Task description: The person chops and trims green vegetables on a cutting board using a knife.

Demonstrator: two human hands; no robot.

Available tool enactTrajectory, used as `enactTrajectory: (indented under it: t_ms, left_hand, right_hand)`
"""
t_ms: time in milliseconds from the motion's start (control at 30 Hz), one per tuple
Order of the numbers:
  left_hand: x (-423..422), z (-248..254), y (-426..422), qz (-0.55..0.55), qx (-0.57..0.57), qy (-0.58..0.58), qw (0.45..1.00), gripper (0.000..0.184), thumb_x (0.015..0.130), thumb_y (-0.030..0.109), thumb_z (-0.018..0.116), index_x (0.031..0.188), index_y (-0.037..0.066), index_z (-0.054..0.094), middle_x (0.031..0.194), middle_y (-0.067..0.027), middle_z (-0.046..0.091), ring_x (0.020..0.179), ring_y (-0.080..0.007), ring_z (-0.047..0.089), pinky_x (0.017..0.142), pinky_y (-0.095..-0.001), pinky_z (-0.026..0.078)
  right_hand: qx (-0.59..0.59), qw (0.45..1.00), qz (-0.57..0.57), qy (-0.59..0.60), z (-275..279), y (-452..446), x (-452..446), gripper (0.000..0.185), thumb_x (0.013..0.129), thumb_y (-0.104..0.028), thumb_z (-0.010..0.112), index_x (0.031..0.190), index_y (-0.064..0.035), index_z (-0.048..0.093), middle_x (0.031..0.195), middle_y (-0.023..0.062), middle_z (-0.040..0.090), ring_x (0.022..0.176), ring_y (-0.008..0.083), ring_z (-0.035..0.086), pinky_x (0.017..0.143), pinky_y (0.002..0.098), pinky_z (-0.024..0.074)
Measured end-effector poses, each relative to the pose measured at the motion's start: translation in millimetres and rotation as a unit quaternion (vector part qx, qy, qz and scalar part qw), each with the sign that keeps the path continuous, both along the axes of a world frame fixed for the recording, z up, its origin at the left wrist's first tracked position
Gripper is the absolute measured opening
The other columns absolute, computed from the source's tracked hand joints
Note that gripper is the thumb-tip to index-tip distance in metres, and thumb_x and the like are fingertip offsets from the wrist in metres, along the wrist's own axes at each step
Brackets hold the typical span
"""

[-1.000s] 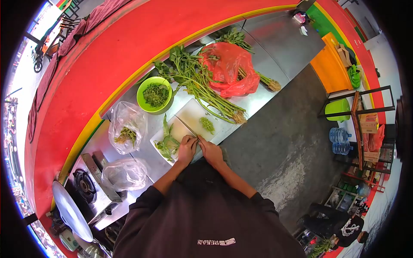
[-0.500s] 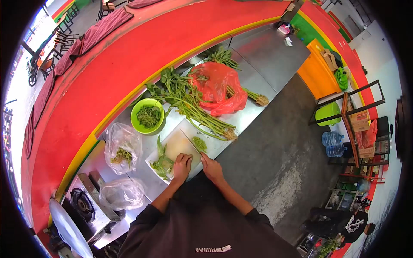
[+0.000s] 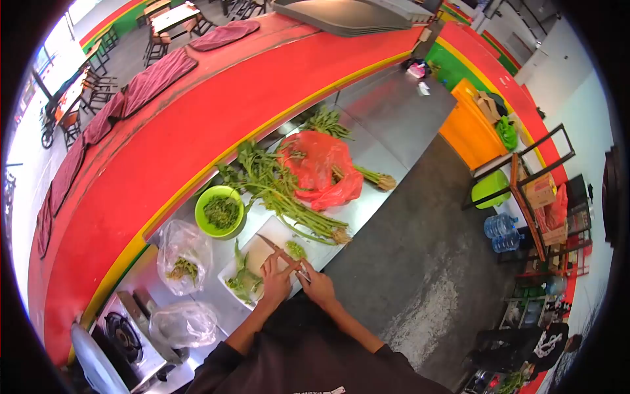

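My right hand (image 3: 317, 287) is closed around the handle of a knife (image 3: 269, 243), whose blade points up and left over a white cutting board (image 3: 229, 270). My left hand (image 3: 276, 279) is at the blade near the handle, fingers stretched and apart, seeming to touch its side. Finely chopped green stems (image 3: 296, 250) lie in a small heap right of the blade. On the board's left side rest leafy green pieces (image 3: 243, 279). A green bowl (image 3: 201, 225) of chopped greens stands beyond the board, beside a bunch of long-stemmed greens (image 3: 298, 213).
A red plastic bag (image 3: 321, 164) covers part of the greens on the metal counter (image 3: 387, 141). Clear plastic bags (image 3: 184, 256) lie left of the board, near a gas stove (image 3: 123, 335). Behind the counter runs a red ledge (image 3: 216, 105). A person (image 3: 518, 345) is at lower right.
The camera view has tilted up. The knife has turned so its blade points further left, and my left fingers have moved from the board to the blade.
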State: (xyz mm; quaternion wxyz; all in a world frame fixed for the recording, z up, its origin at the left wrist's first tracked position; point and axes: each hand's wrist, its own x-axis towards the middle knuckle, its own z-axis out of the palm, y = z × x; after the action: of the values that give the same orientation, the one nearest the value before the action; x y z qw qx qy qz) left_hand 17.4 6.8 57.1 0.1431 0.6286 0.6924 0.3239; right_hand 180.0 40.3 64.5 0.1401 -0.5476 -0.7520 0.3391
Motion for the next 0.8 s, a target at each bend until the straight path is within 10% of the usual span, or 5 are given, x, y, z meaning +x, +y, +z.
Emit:
enactTrajectory:
  t_ms: [800]
  left_hand:
    - [-44.1, -16.0, 42.8, 0.067, -0.081, -0.012, 0.994, 0.055, 0.079, 0.011, 0.074, 0.127, 0.036, 0.074, 0.158, -0.0134, 0.036, 0.145, -0.0382, 0.031, 0.112, -0.0552, 0.031]
  right_hand:
    - [-0.01, 0.997, -0.04, 0.065, 20.6, -16.7, 55.4, 0.038, 0.098, -0.036, 0.07, 0.133, -0.022, 0.069, 0.101, 0.0147, 0.078, 0.089, 0.0363, 0.075, 0.075, 0.048, 0.0583]
